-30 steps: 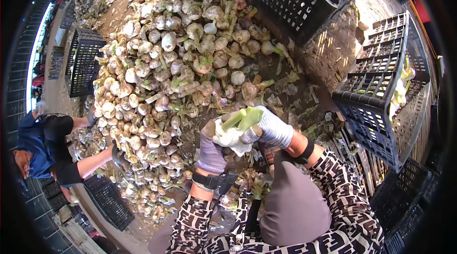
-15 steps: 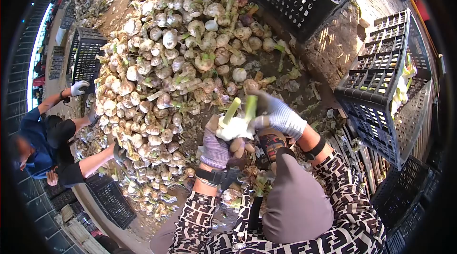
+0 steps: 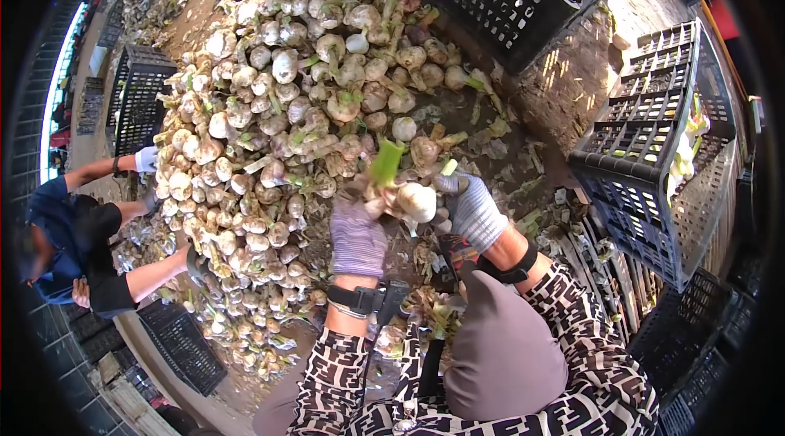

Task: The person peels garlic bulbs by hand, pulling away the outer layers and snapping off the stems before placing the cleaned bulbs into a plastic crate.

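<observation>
My left hand (image 3: 357, 238), in a striped purple-grey glove, is closed around garlic with a thick green stem (image 3: 384, 163) sticking up. A clean white garlic bulb (image 3: 417, 202) shows between my two hands, beside that stem. My right hand (image 3: 477, 211), gloved in pale grey stripes, has its fingers curled round a garlic piece whose short cut stem (image 3: 449, 166) pokes out above them; most of that piece is hidden. Just beyond both hands lies a large pile of garlic bulbs (image 3: 270, 125), soil-marked, many with trimmed stems.
Black plastic crates stand at the top (image 3: 482, 3) and at the right (image 3: 630, 183), the right one with garlic stems showing inside. Another person (image 3: 61, 232) sits left of the pile, a gloved hand at its edge. More crates (image 3: 184, 346) lie at lower left. Peelings litter the ground.
The garlic in my left hand has turned, and the white bulb now faces my right hand. My right hand has moved slightly down and right, its fingers now curled in.
</observation>
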{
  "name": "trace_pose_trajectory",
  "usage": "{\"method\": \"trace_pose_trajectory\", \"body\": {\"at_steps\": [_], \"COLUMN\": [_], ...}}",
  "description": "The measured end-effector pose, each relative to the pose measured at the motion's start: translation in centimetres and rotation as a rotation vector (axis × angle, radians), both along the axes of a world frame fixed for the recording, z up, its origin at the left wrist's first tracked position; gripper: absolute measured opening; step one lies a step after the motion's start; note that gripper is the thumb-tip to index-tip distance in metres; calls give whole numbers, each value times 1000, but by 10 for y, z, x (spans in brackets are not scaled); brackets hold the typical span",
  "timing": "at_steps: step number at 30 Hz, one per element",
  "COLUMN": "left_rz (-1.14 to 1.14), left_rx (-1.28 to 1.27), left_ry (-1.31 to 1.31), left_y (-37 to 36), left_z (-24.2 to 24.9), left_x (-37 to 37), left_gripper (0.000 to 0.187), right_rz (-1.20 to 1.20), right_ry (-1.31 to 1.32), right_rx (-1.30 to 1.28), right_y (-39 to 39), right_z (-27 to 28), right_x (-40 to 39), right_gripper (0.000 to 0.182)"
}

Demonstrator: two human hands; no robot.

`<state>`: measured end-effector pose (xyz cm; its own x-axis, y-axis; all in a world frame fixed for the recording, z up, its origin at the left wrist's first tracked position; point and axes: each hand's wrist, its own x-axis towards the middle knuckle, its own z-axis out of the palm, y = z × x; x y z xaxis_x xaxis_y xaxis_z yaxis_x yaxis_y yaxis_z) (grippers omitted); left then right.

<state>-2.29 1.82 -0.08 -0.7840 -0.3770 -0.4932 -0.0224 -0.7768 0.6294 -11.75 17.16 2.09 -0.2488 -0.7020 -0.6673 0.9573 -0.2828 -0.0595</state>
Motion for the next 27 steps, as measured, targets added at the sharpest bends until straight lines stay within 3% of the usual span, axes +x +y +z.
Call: {"method": "trace_pose_trajectory", "body": {"at_steps": [1, 4, 6, 9, 10, 11, 12, 13, 14, 15, 16, 17, 18, 19, 20, 21, 23, 24, 26, 27], "left_rz": [61, 78, 36, -362, -582, -875, -879, -974, -1021, -1021, -745, -423, -260, -257, -316, -376, -379, -421, -474, -470], "left_rx": [-90, 29, 55, 118, -255, -350, -353, -908, -1469, -1467, -692, 62, 46, 45, 123, 200, 279, 222, 6, 5], "left_ry": [10, 87, 203, 291, 151, -5, -8, -116, -226, -225, -197, -150, -175, -171, -146, -120, -94, -133, -225, -228], "left_y": [-1, 1, 1, -16, -36, -45, -44, -40, -34, -26, -16, -6, 2, -3, -11, -16, -21, -24, -28, -28], "left_z": [4, 32, 72, 99, 81, 68, 50, 30, 20, 21, 25, 26, 15, 4, -7, -17, -23, -22, -22, -20], "left_x": [-3, -4, -9, -2, 12, 22, 33, 44, 48, 45, 42, 37, 33, 36, 41, 44, 45, 45, 42, 37], "left_gripper": [36, 42, 43, 32, 33, 43, 43, 54, 67, 67, 68, 68, 58, 58, 51, 45, 34, 31, 31, 31], "right_rz": [-4, -84, -127, -114, -95, -77, -120, -122, 49, 231, 452, 249, 309, 366, 355, 169, 618, 619, 918, 920], "right_ry": [1, -115, -44, 77, 117, 160, 146, 143, 728, 1311, 1197, 869, 847, 823, 838, 948, 1153, 1147, 1203, 1204], "right_rx": [7, 233, 296, 392, 373, 352, 314, 312, 331, 329, 214, -39, 72, 182, 378, 453, 922, 918, 1024, 1019], "right_y": [-3, -7, 3, 7, 11, 13, 11, 11, 12, 14, 11, 2, 2, 1, -4, -10, -15, -19, -29, -31], "right_z": [-1, 0, -52, -50, -59, -64, -56, -64, -78, -86, -45, -66, -44, -22, -41, -82, -86, -92, -103, -105], "right_x": [1, -4, 0, -2, -1, -2, -1, 6, 16, 20, 13, 25, 14, -2, -11, -13, -33, -38, -42, -41], "right_gripper": [32, 16, 16, 13, 11, 10, 13, 13, 17, 23, 35, 44, 49, 54, 60, 62, 66, 66, 72, 72]}}
